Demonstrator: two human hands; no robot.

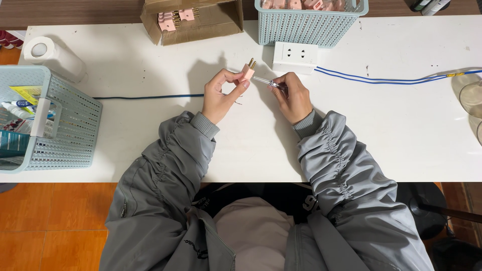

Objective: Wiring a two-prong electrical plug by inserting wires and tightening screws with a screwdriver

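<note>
My left hand (221,95) pinches a small pink plug (248,71) with two brass prongs pointing up and away, held above the white table (150,135). My right hand (292,96) grips a slim screwdriver (265,81) with a clear handle, its tip against the side of the plug. Both arms wear grey jacket sleeves. The hands are close together, just in front of a white socket block (295,56).
A blue twin wire (381,79) runs right from the socket block; a dark cable (145,96) lies to the left. A teal basket (309,22) and a cardboard box (193,20) with pink plugs stand at the back. Another teal basket (60,130) and a paper roll (52,56) are left.
</note>
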